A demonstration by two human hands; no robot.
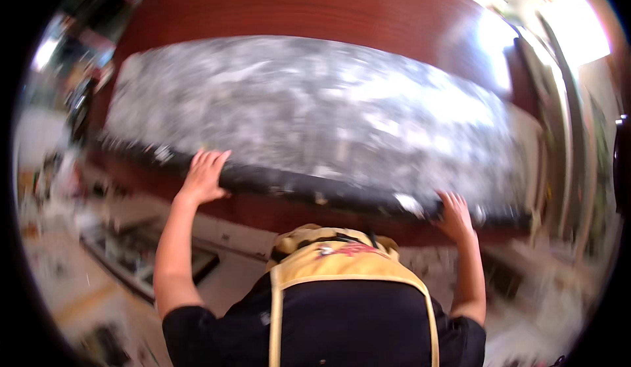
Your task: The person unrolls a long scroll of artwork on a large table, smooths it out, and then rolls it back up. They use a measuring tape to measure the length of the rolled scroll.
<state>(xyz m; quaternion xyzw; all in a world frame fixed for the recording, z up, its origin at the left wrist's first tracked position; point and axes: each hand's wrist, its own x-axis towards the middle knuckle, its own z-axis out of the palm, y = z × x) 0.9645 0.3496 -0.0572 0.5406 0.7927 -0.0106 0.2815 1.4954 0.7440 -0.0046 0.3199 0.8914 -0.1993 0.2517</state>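
Observation:
A long black roll with whitish patches runs along the near edge of a grey, marbled sheet. The sheet lies spread over a reddish-brown wooden table. My left hand is on the left part of the roll, its fingers over the far side and its thumb toward the near side. Near the roll's right end, my right hand grips it with the fingers over the top. Both arms reach forward and apart. Motion blurs the surface of the sheet and roll.
Against my front hangs a yellow-trimmed apron. On the floor to the left lies a dark-framed flat panel. Long pale upright boards stand beyond the table's right end. Blurred clutter fills the area past its left end.

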